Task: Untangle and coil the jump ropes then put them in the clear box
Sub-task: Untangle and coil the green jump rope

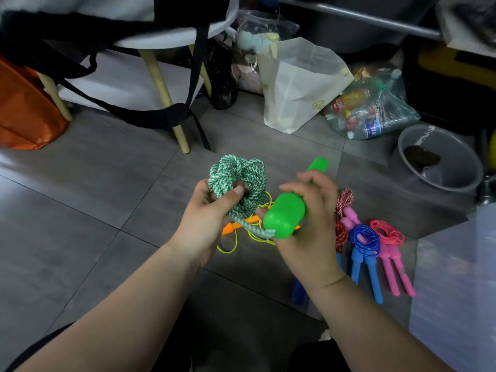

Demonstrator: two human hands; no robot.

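Note:
My left hand grips a coiled green-and-white braided jump rope, thumb through the middle of the coil. My right hand holds that rope's two green handles, one end pointing toward me, the other sticking up behind my fingers. On the floor under my hands lies a loose yellow rope with orange handles. To the right lie coiled ropes: a blue one, a pink one and a red-and-white one. The clear box is at the right edge.
A round white stool with wooden legs and a black strap hanging from it stands ahead to the left. An orange bag sits far left. A white paper bag, a plastic bag of bottles and a grey basin stand behind.

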